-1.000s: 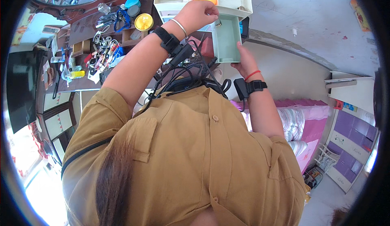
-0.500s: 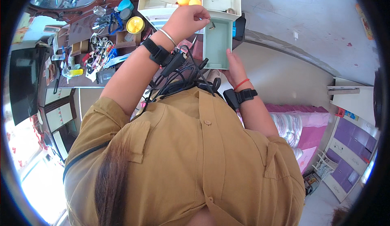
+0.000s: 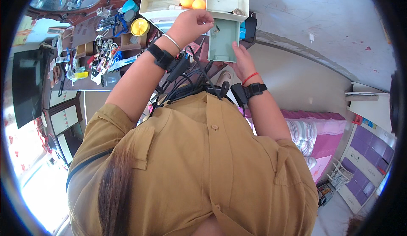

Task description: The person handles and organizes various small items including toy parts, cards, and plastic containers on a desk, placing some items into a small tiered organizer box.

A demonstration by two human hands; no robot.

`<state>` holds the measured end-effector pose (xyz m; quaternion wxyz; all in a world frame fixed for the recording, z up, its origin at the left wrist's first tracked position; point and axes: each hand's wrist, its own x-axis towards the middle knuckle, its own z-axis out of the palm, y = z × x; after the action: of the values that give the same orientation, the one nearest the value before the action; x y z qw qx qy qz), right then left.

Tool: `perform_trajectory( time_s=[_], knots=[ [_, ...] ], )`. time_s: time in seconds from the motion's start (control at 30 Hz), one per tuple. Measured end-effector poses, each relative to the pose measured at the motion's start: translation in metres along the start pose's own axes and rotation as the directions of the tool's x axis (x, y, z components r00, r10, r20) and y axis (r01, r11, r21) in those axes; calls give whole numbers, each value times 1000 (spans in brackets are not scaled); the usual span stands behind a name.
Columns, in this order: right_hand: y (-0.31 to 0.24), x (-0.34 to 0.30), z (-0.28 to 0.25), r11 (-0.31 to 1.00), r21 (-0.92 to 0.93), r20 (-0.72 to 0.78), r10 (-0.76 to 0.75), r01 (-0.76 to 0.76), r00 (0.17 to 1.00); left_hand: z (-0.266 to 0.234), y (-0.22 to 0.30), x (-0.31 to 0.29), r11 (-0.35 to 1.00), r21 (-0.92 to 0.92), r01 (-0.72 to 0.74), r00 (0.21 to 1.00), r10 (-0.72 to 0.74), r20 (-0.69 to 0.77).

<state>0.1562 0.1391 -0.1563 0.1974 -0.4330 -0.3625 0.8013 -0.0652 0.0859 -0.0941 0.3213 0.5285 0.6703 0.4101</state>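
A pale green drawer (image 3: 224,45) sticks out from under a cream plastic organizer box (image 3: 174,13) at the top of the view. My right hand (image 3: 243,62) grips its right side near the front corner, thumb on the rim and the other fingers partly hidden. Over the drawer's left edge, my left hand (image 3: 190,27) is closed in a pinch. Just by those fingertips is a small dark and shiny item (image 3: 216,29), too small to name. Whether the pinch holds it cannot be made out. Two orange-yellow balls (image 3: 192,2) lie in the organizer's upper compartment, beside a round watch-like thing (image 3: 238,12).
A dark wooden dresser (image 3: 94,84) at left carries cluttered small items, a yellow round container (image 3: 140,26) and a blue lid (image 3: 129,6). Black cables (image 3: 186,77) hang before my waist. A pale wall (image 3: 296,15) stands at right, a pink-covered bed (image 3: 326,136) beyond my right arm.
The drawer's front edge has come nearer the organizer, and my right hand has moved up with it. My left hand has shifted slightly left and down, still pinched.
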Motion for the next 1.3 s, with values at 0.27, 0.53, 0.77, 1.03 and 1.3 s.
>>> perform_trajectory(
  time_s=[0.27, 0.53, 0.77, 1.03, 1.3],
  knots=[
    [6, 6, -48, 678, -626, -200, -618, 386, 760, 14, -4, 3, 997, -52, 49, 992, -42, 120],
    [-63, -17, 5, 98, -921, 313, -392, 378, 865, 33, 13, 3, 973, -155, 169, 948, -118, 296],
    [-50, -11, 5, 15, -913, 357, -457, 408, 815, 34, 0, 1, 1000, -22, 20, 964, -13, 265],
    [-54, -12, 10, -323, -879, 452, -332, 351, 828, 34, 22, 4, 627, 619, -473, 848, 132, 513],
    [-63, -9, -2, -203, -897, 441, -362, 393, 821, 40, 16, 12, 559, 621, -550, 786, 95, 611]
  ],
)
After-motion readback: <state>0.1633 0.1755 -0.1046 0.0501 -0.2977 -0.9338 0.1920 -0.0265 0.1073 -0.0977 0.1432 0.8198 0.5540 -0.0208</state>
